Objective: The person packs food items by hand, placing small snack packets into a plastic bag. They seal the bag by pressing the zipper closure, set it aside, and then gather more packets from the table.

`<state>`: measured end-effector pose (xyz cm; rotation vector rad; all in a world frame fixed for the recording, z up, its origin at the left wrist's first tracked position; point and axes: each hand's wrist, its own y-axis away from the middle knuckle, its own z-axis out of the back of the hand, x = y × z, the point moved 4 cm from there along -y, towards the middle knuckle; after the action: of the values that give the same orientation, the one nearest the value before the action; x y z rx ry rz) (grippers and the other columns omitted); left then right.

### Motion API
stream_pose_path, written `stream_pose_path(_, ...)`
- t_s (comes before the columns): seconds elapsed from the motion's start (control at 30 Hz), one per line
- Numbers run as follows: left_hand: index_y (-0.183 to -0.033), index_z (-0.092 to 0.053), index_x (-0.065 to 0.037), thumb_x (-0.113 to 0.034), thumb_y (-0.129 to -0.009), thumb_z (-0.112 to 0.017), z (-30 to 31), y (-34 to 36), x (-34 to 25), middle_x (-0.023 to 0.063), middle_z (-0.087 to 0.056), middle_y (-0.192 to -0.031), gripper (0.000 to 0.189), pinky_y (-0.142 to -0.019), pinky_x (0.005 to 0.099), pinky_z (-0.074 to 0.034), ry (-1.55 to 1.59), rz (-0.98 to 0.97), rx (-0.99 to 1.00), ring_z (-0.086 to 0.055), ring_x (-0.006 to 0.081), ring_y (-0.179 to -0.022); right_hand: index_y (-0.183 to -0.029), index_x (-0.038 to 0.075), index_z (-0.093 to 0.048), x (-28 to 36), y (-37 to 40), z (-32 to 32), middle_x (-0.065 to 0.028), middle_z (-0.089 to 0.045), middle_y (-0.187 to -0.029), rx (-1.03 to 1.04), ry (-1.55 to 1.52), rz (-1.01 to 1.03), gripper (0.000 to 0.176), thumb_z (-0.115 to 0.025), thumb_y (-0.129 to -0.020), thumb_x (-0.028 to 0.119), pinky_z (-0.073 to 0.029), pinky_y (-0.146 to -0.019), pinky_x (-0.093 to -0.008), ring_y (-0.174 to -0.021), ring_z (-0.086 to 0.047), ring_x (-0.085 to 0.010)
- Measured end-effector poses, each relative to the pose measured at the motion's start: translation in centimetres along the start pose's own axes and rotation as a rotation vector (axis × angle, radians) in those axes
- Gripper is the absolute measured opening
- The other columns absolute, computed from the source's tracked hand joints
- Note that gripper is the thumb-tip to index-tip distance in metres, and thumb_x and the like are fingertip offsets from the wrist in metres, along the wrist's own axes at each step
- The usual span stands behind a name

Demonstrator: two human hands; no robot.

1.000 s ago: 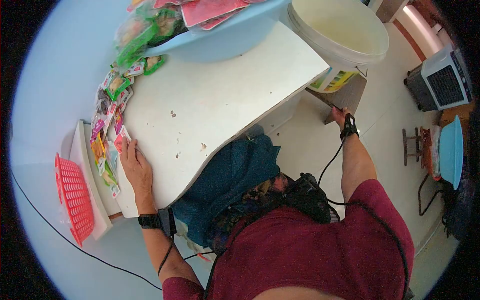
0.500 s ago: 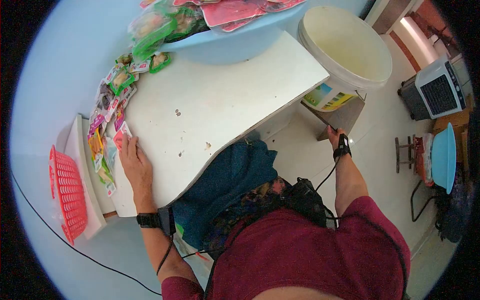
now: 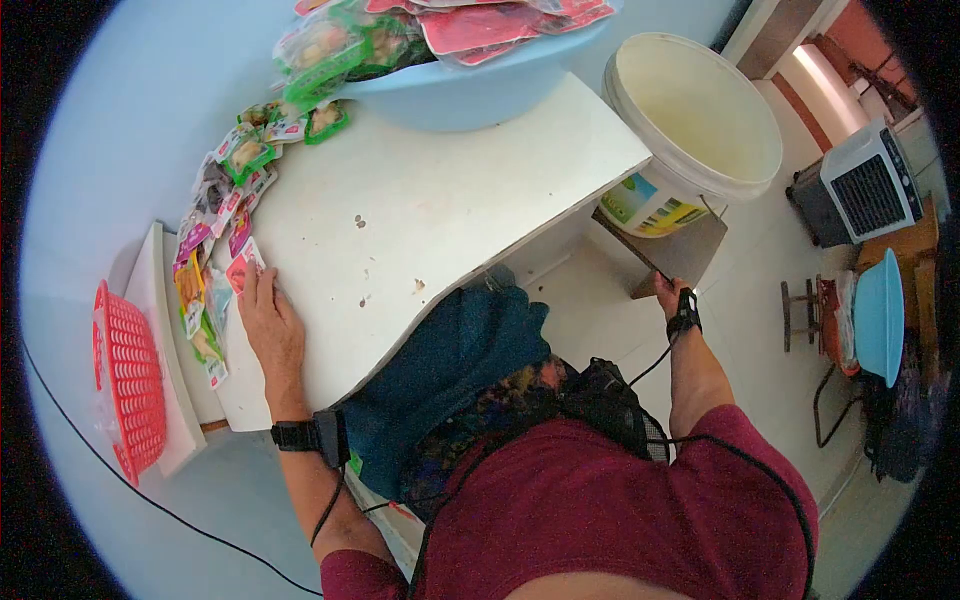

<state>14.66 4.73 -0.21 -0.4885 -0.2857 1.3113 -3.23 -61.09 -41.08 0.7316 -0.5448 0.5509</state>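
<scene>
My left hand (image 3: 272,325) lies on the white tabletop (image 3: 460,190), its fingers stretched out. Its fingertips touch a small red-and-white snack packet (image 3: 241,267) near the left edge. Beyond it, a row of colourful snack packets (image 3: 212,195) runs along the wall side of the table. Low on the right, my right hand (image 3: 674,295) is closed at the edge of a brown stool (image 3: 690,250). On that stool stands a white bucket (image 3: 690,115). The grip's underside is hidden.
A light-blue basin (image 3: 460,95) heaped with packaged food stands at the table's far end. A red basket (image 3: 130,385) is at far left. To the right are an air cooler (image 3: 868,185) and a blue basin (image 3: 880,318). A black cable (image 3: 180,520) trails at lower left.
The view has shifted slightly, so the bucket and stool appear lower. My left hand stays at the packet, and my right hand stays at the stool's edge.
</scene>
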Motion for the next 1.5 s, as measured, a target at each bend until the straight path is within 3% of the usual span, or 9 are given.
stream_pose_path(0.13,-0.114,-0.060,-0.001,-0.003,-0.088,-0.048,0.0,0.1,0.2,0.0213,-0.049,-0.135,0.029,-0.102,0.0434,-0.038,-0.004,0.006,0.000,-0.048,0.0386,-0.119,-0.120,-0.011,-0.048,0.3,1.1,0.0,-0.0270,-0.057,-0.117,-0.036,-0.363,-0.002,0.032,-0.033,-0.101,0.010,-0.053,-0.091,-0.0463,-0.107,-0.058,-0.0352)
stream_pose_path(0.57,-0.114,-0.060,0.000,-0.004,-0.088,-0.048,0.0,0.0,0.2,0.0215,-0.048,-0.136,0.029,-0.103,0.0432,-0.038,-0.007,0.015,0.020,-0.048,0.0390,-0.119,-0.122,-0.011,-0.047,0.5,2.8,-0.1,-0.0276,-0.057,-0.119,-0.040,-0.380,0.098,0.032,-0.034,-0.100,0.009,-0.054,-0.091,-0.0447,-0.106,-0.059,-0.0373)
stream_pose_path(0.77,-0.114,-0.060,0.000,-0.004,-0.089,-0.047,-0.1,0.0,0.1,0.0213,-0.048,-0.136,0.029,-0.103,0.0430,-0.038,-0.014,0.027,0.023,-0.047,0.0390,-0.120,-0.121,-0.009,-0.046,-8.1,-3.8,-2.5,-0.0281,-0.055,-0.120,-0.031,-0.403,0.236,0.030,-0.034,-0.100,0.010,-0.054,-0.089,-0.0463,-0.106,-0.058,-0.0385)
stream_pose_path(0.87,-0.115,-0.060,0.000,-0.005,-0.089,-0.047,-0.1,0.0,0.2,0.0214,-0.049,-0.136,0.029,-0.103,0.0430,-0.038,-0.020,0.019,0.021,-0.047,0.0389,-0.119,-0.121,-0.006,-0.046,-8.0,-2.6,-1.4,-0.0265,-0.055,-0.115,0.075,-0.688,0.053,0.033,-0.043,-0.097,0.017,-0.054,-0.079,-0.0451,-0.099,-0.059,-0.0387)
stream_pose_path(0.93,-0.115,-0.059,-0.001,-0.004,-0.089,-0.047,-0.2,0.0,0.2,0.0216,-0.049,-0.135,0.029,-0.103,0.0432,-0.037,-0.018,0.014,0.021,-0.047,0.0390,-0.119,-0.126,-0.003,-0.043,-5.1,0.9,1.9,-0.0255,-0.052,-0.120,-0.024,-0.926,-0.270,0.045,-0.047,-0.093,0.028,-0.052,-0.076,-0.0446,-0.097,-0.059,-0.0367)
stream_pose_path(1.0,-0.115,-0.059,-0.001,-0.004,-0.089,-0.048,-0.1,0.0,0.2,0.0217,-0.049,-0.135,0.029,-0.103,0.0434,-0.037,-0.018,0.014,0.018,-0.047,0.0390,-0.119,-0.131,0.001,-0.041,-2.0,3.6,5.9,-0.0245,-0.049,-0.124,-0.223,-0.972,-0.347,0.057,-0.051,-0.089,0.039,-0.050,-0.074,-0.0442,-0.096,-0.059,-0.0347)
stream_pose_path(1.23,-0.115,-0.059,0.000,-0.005,-0.089,-0.048,-0.4,0.1,0.6,0.0222,-0.049,-0.135,0.029,-0.103,0.0438,-0.037,-0.020,-0.031,0.010,-0.048,0.0395,-0.119,-0.147,0.007,-0.027,23.1,14.6,18.2,-0.0258,-0.030,-0.146,-0.439,-0.769,0.128,0.094,-0.055,-0.080,0.068,-0.046,-0.071,-0.0417,-0.094,-0.059,-0.0306)
stream_pose_path(1.4,-0.116,-0.059,0.000,-0.005,-0.090,-0.048,-0.7,0.1,1.2,0.0225,-0.050,-0.134,0.029,-0.103,0.0442,-0.037,-0.037,-0.049,0.004,-0.048,0.0397,-0.119,-0.119,-0.001,-0.051,29.1,13.9,20.0,-0.0163,-0.061,-0.106,-0.383,-0.592,0.244,0.068,-0.067,-0.079,0.051,-0.049,-0.060,-0.0340,-0.072,-0.063,-0.0223)
stream_pose_path(1.5,-0.116,-0.059,0.001,-0.006,-0.090,-0.048,-0.8,0.2,1.2,0.0225,-0.050,-0.134,0.029,-0.102,0.0442,-0.037,-0.029,-0.046,-0.008,-0.048,0.0396,-0.119,-0.098,0.001,-0.057,28.6,12.1,20.7,-0.0077,-0.061,-0.084,-0.373,-0.663,0.233,0.043,-0.071,-0.076,0.035,-0.048,-0.052,-0.0300,-0.065,-0.062,-0.0195)
